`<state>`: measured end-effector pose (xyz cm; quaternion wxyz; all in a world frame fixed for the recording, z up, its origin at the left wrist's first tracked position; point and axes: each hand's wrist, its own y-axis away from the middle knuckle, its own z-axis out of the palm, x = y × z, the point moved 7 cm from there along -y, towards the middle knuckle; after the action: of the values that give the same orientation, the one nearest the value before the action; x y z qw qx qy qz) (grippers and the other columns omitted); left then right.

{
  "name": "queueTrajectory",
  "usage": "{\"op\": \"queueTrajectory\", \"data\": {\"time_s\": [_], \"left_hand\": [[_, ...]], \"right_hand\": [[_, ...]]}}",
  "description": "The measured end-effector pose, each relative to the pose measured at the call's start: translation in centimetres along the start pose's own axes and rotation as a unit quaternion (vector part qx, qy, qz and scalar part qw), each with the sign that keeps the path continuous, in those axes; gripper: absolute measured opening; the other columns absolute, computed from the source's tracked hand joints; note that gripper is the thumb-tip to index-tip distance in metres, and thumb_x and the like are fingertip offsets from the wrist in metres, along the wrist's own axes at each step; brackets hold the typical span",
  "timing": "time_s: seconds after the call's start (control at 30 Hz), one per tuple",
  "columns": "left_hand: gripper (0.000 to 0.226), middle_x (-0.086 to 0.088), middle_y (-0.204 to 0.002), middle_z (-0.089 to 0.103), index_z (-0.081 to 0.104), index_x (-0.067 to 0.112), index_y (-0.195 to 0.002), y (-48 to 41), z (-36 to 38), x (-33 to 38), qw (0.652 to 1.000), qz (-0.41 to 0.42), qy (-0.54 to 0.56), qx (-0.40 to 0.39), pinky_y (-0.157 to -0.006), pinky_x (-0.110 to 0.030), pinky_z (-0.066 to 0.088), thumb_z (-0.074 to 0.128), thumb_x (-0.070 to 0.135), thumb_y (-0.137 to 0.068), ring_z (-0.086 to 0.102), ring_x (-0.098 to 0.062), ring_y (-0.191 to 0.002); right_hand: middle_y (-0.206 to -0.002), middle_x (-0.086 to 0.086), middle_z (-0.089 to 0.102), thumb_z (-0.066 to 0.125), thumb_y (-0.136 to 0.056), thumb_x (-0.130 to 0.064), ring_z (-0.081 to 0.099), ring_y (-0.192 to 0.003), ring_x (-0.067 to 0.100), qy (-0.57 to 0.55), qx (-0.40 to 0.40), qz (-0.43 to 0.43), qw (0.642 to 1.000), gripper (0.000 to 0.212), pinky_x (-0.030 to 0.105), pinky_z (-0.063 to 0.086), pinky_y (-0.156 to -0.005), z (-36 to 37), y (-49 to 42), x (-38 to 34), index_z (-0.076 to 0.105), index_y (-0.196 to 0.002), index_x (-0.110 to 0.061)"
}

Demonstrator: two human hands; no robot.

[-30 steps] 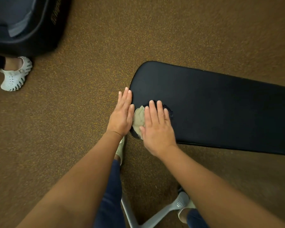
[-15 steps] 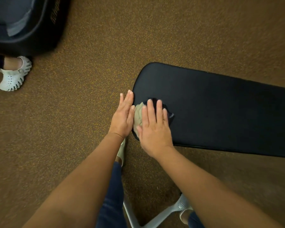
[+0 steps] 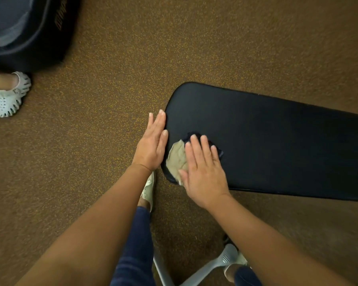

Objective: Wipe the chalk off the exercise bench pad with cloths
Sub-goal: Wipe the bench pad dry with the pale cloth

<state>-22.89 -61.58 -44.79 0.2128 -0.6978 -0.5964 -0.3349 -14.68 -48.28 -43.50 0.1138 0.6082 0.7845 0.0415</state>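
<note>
Speckled brown rubber flooring [image 3: 194, 48] fills the view, with the black exercise bench pad [image 3: 277, 141] running from the centre to the right edge. Right hand [image 3: 203, 172]: palm down, fingers straight and slightly spread, pressing flat on two bunched cloths near the pad's rounded left end, gripping nothing. Tan cloth [image 3: 176, 157]: shows beside the thumb, reaching the pad's near edge. Dark cloth [image 3: 217, 149]: shows only around the fingertips. Left hand [image 3: 152, 145]: fingers straight and together, lying along the pad's rounded end, holding nothing. Grey bench frame [image 3: 215, 263]: on the floor between the person's blue-trousered legs. Upper left: a black machine base [image 3: 29, 38] and, just below it, another person's foot in a white clog [image 3: 7, 100]
</note>
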Motion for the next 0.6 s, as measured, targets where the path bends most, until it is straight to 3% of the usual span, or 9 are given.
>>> {"op": "queueTrajectory", "data": {"time_s": [0.1, 0.27, 0.33, 0.47, 0.6], "left_hand": [[0.052, 0.005, -0.154, 0.022, 0.023, 0.015, -0.149, -1.6, -0.5, 0.5, 1.0, -0.001, 0.004, 0.007, -0.11, -0.008, 0.007, 0.031, 0.031, -0.101, 0.0, -0.011, -0.143], [0.051, 0.001, -0.154, 0.028, 0.027, 0.013, -0.148, -2.9, -0.8, 0.4, 1.0, 0.012, 0.006, 0.003, -0.114, -0.015, 0.01, 0.032, 0.03, -0.101, -0.001, -0.01, -0.143], [0.051, 0.003, -0.155, 0.024, 0.024, 0.016, -0.149, -2.8, -0.4, 0.1, 1.0, 0.015, 0.001, -0.003, -0.113, -0.013, 0.008, 0.032, 0.03, -0.101, -0.002, -0.009, -0.143], [0.051, 0.008, -0.154, 0.019, 0.023, 0.017, -0.149, -3.0, -0.3, -0.1, 1.0, 0.019, -0.01, -0.007, -0.11, -0.008, 0.006, 0.032, 0.03, -0.101, -0.003, -0.01, -0.144], [0.051, 0.01, -0.155, 0.019, 0.025, 0.018, -0.15, -3.3, -0.6, -0.4, 0.999, 0.039, -0.019, -0.032, -0.113, -0.013, 0.007, 0.032, 0.032, -0.101, -0.002, -0.014, -0.146]], "right_hand": [[-0.159, 0.021, 0.009, 0.035, -0.093, -0.041, 0.002, -0.146, 0.041, -0.045, 0.007, 0.111, 0.993, 0.072, 0.053, 0.007, -0.118, -1.1, -2.5, -0.8, 0.016, -0.15, -0.001], [-0.16, 0.016, 0.008, 0.043, -0.096, -0.044, -0.002, -0.147, 0.037, -0.007, -0.016, -0.061, 0.998, 0.074, 0.051, 0.007, -0.118, 0.3, 1.1, -2.4, 0.013, -0.151, -0.007], [-0.16, 0.015, 0.011, 0.045, -0.095, -0.045, 0.002, -0.147, 0.035, 0.004, -0.006, -0.044, 0.999, 0.074, 0.05, 0.007, -0.118, 0.2, 0.8, -1.0, 0.015, -0.151, -0.006], [-0.158, 0.022, 0.011, 0.036, -0.093, -0.045, 0.001, -0.145, 0.042, -0.048, -0.003, 0.088, 0.995, 0.075, 0.056, 0.005, -0.117, -1.1, -3.4, -2.5, 0.017, -0.15, 0.0], [-0.158, 0.022, 0.01, 0.042, -0.094, -0.043, 0.001, -0.146, 0.042, -0.024, -0.015, 0.003, 1.0, 0.074, 0.055, 0.007, -0.118, 0.0, -1.2, -3.6, 0.014, -0.15, -0.003]]}}
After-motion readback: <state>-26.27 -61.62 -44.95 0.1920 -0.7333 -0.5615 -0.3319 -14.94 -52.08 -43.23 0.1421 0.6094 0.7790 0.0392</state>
